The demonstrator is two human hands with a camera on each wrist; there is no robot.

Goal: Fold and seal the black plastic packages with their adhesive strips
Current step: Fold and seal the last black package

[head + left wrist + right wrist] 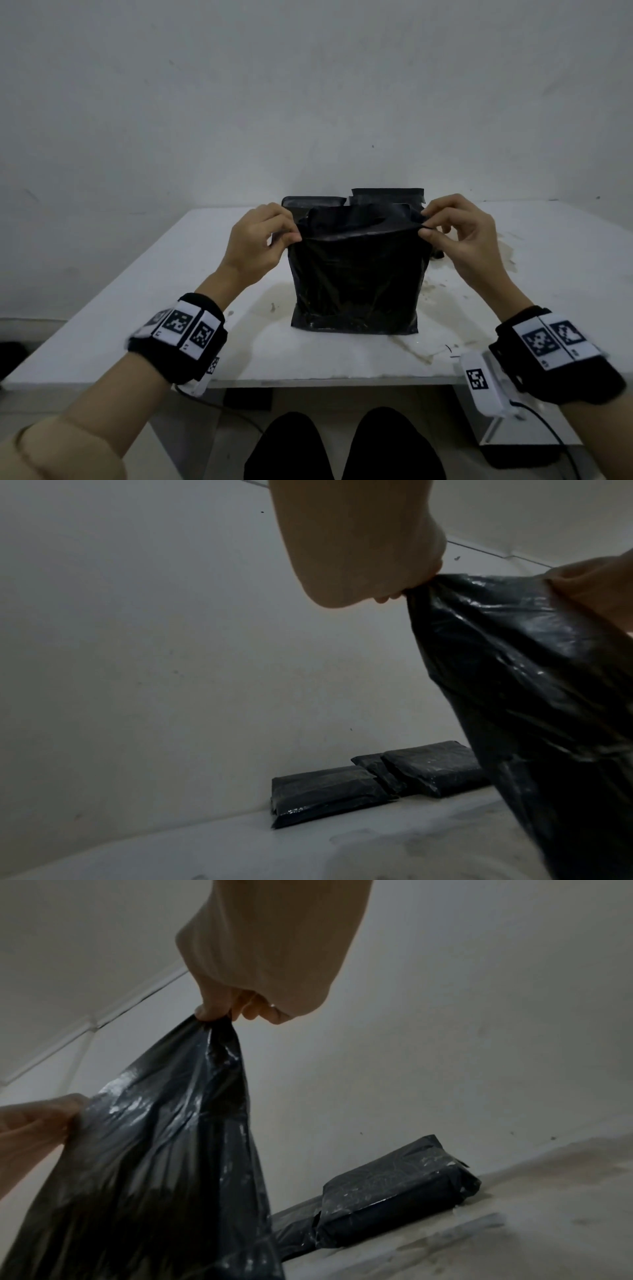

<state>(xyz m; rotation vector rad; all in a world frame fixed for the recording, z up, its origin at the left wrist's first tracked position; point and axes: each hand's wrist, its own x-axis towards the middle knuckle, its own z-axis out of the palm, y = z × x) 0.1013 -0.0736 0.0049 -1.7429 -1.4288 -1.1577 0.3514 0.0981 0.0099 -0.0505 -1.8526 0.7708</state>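
Pinching the bag [354, 277] by its top corners — left hand [260, 240], right hand [462, 236] — we hold it upright on the table [137, 291], sealed packages [325, 791] behind it by the wall.

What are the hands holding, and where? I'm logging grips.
Both pinch the black package at its top corners: left hand the left corner, right hand the right.

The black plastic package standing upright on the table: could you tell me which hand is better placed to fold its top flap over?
Neither clearly. The left hand and right hand each pinch a top corner of the black plastic package at equal height, so both should fold together.
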